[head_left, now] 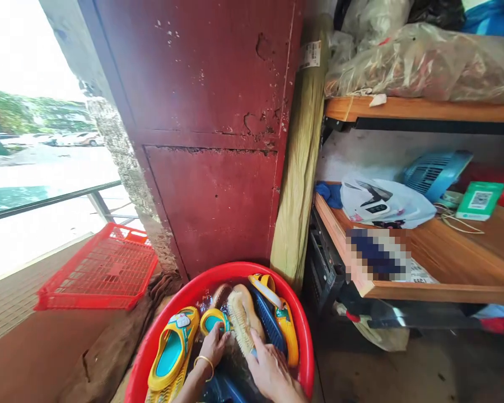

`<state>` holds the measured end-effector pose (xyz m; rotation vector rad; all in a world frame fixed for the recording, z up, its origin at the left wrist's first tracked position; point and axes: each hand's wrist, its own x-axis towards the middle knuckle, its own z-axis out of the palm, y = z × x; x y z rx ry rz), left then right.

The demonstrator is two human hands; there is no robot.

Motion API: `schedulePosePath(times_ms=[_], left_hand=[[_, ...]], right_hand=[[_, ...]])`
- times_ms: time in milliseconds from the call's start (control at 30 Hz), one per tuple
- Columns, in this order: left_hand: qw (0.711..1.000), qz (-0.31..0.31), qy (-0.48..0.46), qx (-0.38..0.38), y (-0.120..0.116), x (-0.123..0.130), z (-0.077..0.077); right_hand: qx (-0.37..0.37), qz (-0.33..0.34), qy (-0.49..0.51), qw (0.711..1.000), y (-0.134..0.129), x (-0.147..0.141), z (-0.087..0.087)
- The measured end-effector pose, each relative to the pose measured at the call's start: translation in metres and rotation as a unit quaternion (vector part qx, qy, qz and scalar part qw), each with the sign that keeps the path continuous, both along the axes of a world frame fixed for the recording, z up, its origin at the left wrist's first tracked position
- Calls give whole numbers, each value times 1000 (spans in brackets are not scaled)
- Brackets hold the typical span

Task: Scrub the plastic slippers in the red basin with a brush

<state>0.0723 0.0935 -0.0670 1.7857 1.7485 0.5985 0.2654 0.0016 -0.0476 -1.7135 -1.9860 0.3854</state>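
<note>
The left hand is holding a yellow clog just beyond its fingers; the right hand is gripping a brush, its long axis running forward from the fingers, right of the clog.

two hands, just one red tub, at least three yellow shoes, one bracelet, one red crate, one blue fan, one QR sign

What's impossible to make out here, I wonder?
In the head view:
Round red plastic tub: near rim cut off by bottom edge.
Middle yellow-and-teal sandal: partly hidden by left hand.
Dark-blue item on lower wooden shelf: blurred by pixelation.
Clear plastic bag: contents obscured by crinkled folds.
</note>
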Motion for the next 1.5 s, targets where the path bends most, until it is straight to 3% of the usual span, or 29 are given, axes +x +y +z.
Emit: schedulePosePath(times_ms=[133,233,333,400,533,700,833,900,1000,1100,1233,1367,1500], left_hand=[[994,52,-77,56,-6,2,13],[982,61,-117,137,-8,13,39],[967,40,-133,212,-5,24,73],[964,19,-145,224,1,34,92],[959,-47,-192,205,19,66,109],[973,-92,-127,168,27,115,91],[977,-98,-87,170,18,124,68],[973,-94,-80,195,8,108,59],[966,-98,-70,228,-17,58,51],[993,-42,-29,104,-47,-6,45],[1000,24,-8,17,-82,-68,33],[997,40,-45,-39,-102,-78,18],[986,0,-154,-68,-103,-61,11]], right_hand=[[-2,-42,-9,999,1,-1,23],[18,-55,-2,998,5,4,28],[37,-74,12,996,9,11,31],[61,-88,23,994,12,15,33],[113,-103,45,987,13,25,40],[91,-126,41,987,16,42,35],[10,-140,-19,990,19,48,23],[-35,-151,-58,986,19,48,25],[-83,-165,-89,979,16,47,43],[-64,-156,-63,984,14,45,63],[-28,-43,-18,999,2,23,67],[-79,87,-32,993,-32,-18,47],[-162,108,-137,971,-53,-42,27]])
